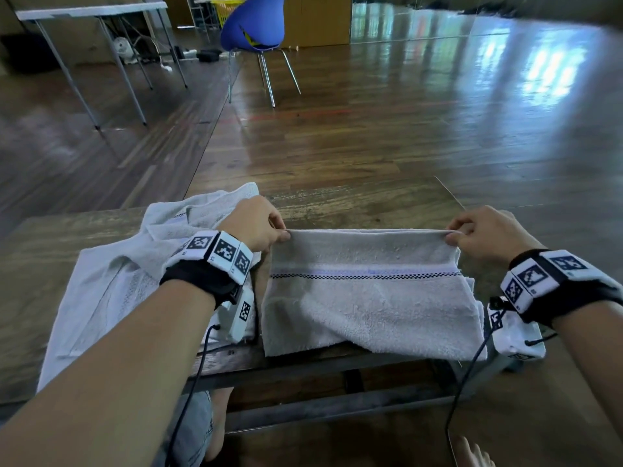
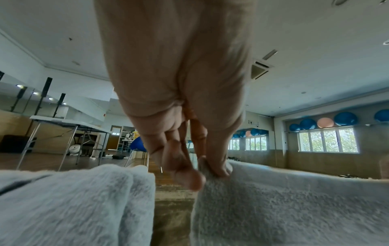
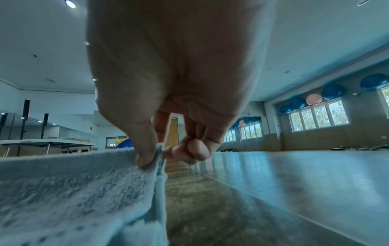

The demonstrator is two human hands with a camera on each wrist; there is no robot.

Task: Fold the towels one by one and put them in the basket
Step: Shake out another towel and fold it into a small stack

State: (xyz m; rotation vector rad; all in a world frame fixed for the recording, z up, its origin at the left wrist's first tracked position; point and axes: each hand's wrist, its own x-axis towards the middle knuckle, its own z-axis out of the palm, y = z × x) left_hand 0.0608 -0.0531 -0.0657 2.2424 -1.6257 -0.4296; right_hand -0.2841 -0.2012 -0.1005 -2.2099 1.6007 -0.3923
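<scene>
A pale grey towel [image 1: 371, 298] with a checked stripe lies folded across the wooden bench [image 1: 354, 203], its near edge hanging over the front. My left hand [image 1: 259, 224] pinches the towel's far left corner [image 2: 210, 176] between thumb and fingers. My right hand [image 1: 478, 230] pinches its far right corner [image 3: 157, 159] the same way. The far edge is stretched straight between both hands. A second, crumpled towel [image 1: 128, 264] lies on the bench to the left, partly under my left forearm, and shows in the left wrist view as the crumpled towel [image 2: 73, 199]. No basket for the towels is in sight near the bench.
The bench's far edge [image 1: 445, 193] is just beyond my hands, with bare wooden floor [image 1: 371, 112] past it. A blue chair [image 1: 256, 25] and a white folding table [image 1: 91, 11] stand far back. My knee and bare feet are below the bench front.
</scene>
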